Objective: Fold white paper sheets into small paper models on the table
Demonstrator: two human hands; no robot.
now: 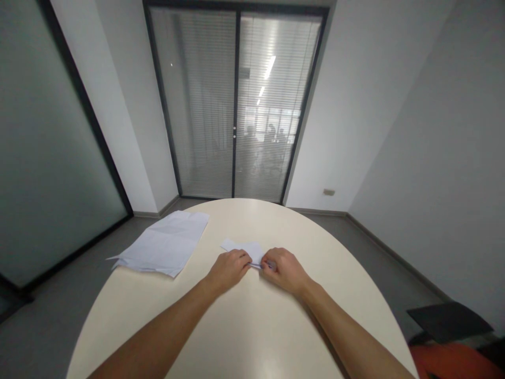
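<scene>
A small piece of white paper (pixel 252 249), partly folded, lies at the middle of the pale round table (pixel 252 326). On its left side my left hand (pixel 232 266) is closed, fingertips pinching the paper's near edge. My right hand (pixel 284 267) pinches the same edge from the right, thumb and fingers pressed together. Between the two hands the near edge shows as a narrow folded strip with a bluish line along it. My fingers cover both ends of that strip.
A stack of loose white sheets (pixel 165 242) lies on the table's left, overhanging its edge. Beyond the table stands a glass door (pixel 197 105) with blinds. A chair with a black part (pixel 450 321) and a red seat (pixel 453 360) is at the lower right.
</scene>
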